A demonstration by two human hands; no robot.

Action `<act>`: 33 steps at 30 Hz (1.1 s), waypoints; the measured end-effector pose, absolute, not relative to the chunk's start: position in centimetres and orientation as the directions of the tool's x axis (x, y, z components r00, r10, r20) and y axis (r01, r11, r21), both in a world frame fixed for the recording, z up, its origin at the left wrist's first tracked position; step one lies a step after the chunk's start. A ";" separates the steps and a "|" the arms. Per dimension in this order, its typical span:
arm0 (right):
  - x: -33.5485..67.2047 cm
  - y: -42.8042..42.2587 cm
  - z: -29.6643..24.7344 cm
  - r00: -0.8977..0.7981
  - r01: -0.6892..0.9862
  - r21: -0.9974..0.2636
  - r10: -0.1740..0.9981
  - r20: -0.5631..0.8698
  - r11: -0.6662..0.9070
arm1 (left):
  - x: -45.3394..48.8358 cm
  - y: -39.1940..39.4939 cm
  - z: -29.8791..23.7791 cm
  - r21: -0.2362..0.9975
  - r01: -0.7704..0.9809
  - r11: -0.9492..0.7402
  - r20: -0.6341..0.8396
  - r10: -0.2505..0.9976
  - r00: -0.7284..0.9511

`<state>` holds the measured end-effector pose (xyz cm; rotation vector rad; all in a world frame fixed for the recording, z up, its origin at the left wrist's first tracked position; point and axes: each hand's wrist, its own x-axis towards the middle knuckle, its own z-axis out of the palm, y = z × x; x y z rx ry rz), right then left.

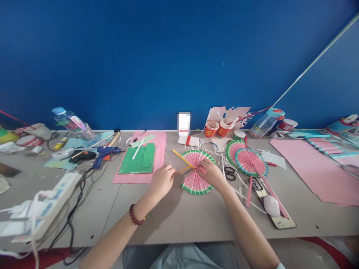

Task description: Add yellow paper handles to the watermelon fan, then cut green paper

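A pleated paper fan, pink with a green and white rim like a watermelon, spreads in two halves over the grey table in front of me. My right hand is closed on its pinched middle. A yellow strip slants up and left from that middle. My left hand, closed, grips the end of a thin orange-yellow strip that runs to the fan's centre. Finger detail on both hands is partly hidden. Two finished round fans with pink handles lie to the right.
Black scissors lie beside my right hand. A phone carries a white mouse-shaped object. Green paper packets, a blue glue gun and a power strip are leftward; paper cups stand behind.
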<state>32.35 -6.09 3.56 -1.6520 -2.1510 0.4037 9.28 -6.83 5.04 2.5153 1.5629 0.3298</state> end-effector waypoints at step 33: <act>32.0 -5.6 2.6 -0.334 0.844 -0.395 0.932 0.142 0.363 | 9.3 -7.9 1.2 0.525 0.743 -0.415 0.176 0.907 0.382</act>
